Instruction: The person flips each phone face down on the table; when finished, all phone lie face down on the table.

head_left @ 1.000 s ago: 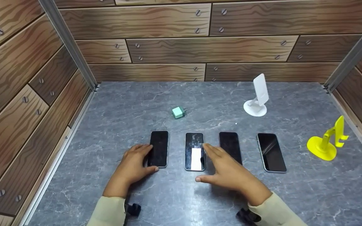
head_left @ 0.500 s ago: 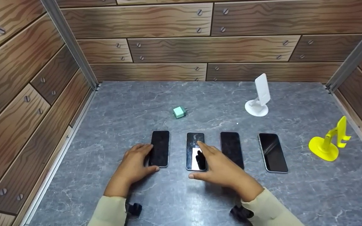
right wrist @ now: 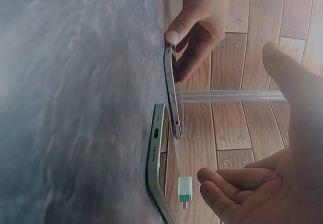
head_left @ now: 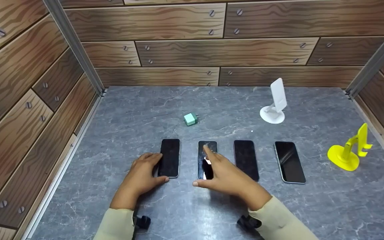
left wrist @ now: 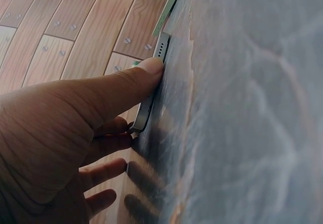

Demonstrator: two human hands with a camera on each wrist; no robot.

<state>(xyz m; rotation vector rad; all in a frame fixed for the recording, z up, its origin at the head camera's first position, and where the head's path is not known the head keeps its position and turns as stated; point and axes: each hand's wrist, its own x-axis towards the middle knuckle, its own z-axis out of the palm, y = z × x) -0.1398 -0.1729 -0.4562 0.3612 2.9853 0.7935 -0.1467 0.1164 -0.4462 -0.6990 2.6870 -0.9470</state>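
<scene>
Four black-screened smartphones would be a full row; several lie face up side by side. At the left end is the leftmost smartphone, held by my left hand at its lower left corner. The thumb lies on its bottom edge, while the other fingers meet its left side. My right hand hovers over the second smartphone, thumb and fingers spread apart, and partly covers it. In the right wrist view, that phone's green-edged frame sits apart from the right hand's fingers.
Right of the right hand lie a third smartphone and a fourth smartphone. A mint-green charger plug sits behind the row. A white phone stand is at back right, a yellow phone stand farther right. Wood-patterned walls enclose the table.
My right hand has moved left and slightly up over the second smartphone, covering more of it. The left hand stays at the leftmost smartphone.
</scene>
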